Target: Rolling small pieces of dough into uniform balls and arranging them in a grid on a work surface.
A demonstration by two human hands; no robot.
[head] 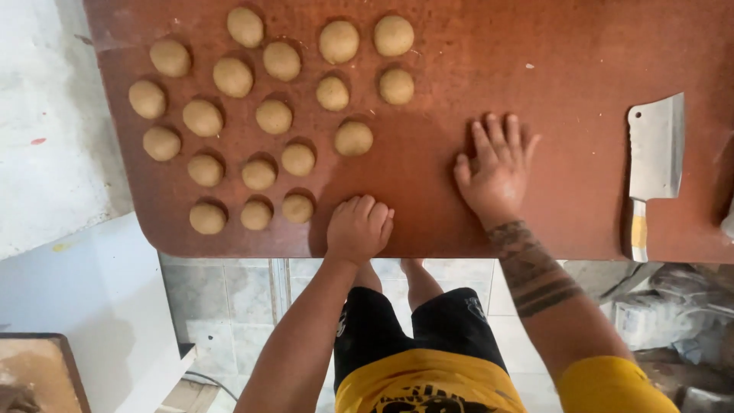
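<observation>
Reddish board (459, 153): left hand (358, 228) fingers curled shut, nearest dough ball (297, 207) just beside; right hand (495, 170) fingers spread flat.

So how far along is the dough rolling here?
Done: about twenty round dough balls sit in rows on the left of the brown board. In hand: the left hand is cupped on the board near its edge, perhaps over another piece; the right hand rests flat. No unshaped dough shows; the cleaver lies idle.
</observation>
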